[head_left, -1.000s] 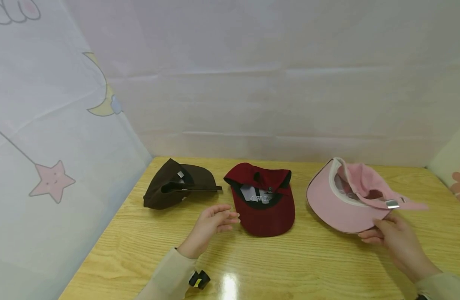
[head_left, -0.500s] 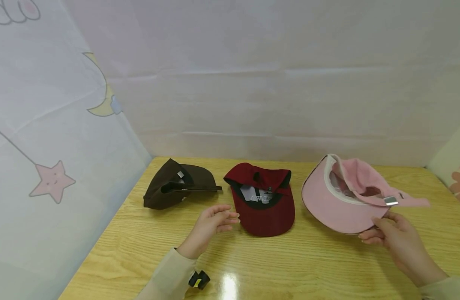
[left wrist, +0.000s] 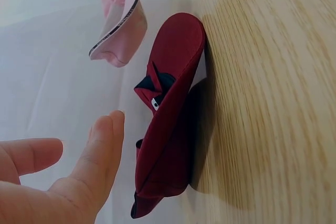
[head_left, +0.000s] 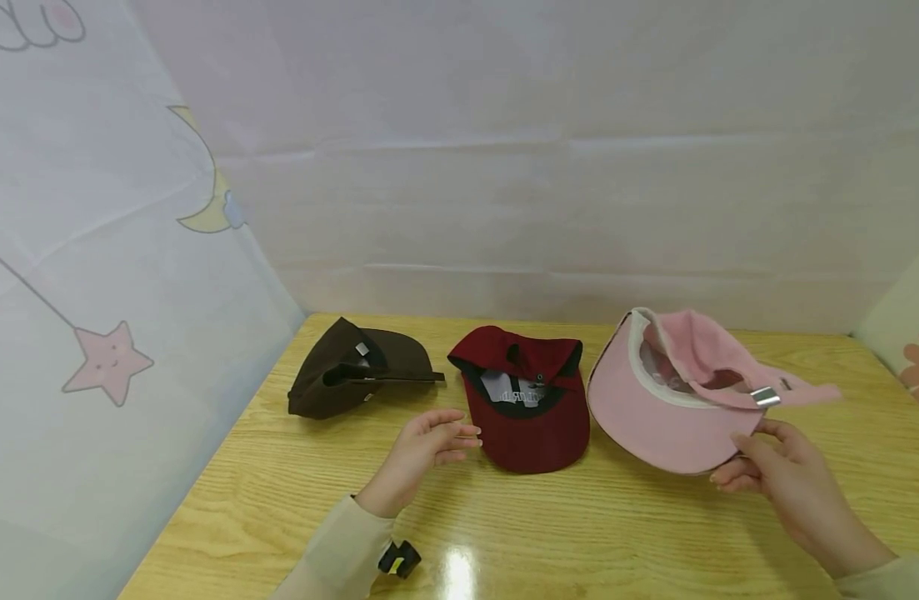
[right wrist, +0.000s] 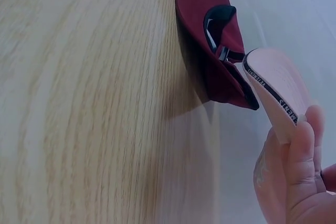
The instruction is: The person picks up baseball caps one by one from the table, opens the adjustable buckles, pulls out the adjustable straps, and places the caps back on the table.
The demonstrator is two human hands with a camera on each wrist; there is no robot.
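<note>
My right hand [head_left: 792, 492] pinches the brim of a pink baseball cap [head_left: 672, 425], thumb on one face and fingers on the other. The cap is tilted with its inside toward me, and its strap with a silver buckle juts out to the right. In the right wrist view, dark lettering runs along the brim's edge [right wrist: 273, 94], raised off the table. A dark red cap [head_left: 534, 442] lies upside down in the middle, brim toward me. Just left of its brim hovers my left hand [head_left: 422, 454], fingers extended and holding nothing; the left wrist view has its fingers [left wrist: 97, 156] apart from that cap.
A dark brown cap [head_left: 339, 375] lies on its side at the table's back left. The wooden table [head_left: 549, 533] ends at a pale cloth backdrop [head_left: 504, 208]. A printed cloth with a star [head_left: 108, 363] borders the left side.
The pink cap has moved left toward the red one and up slightly, carried by my right hand. My left hand, the red cap and the brown cap have stayed in place.
</note>
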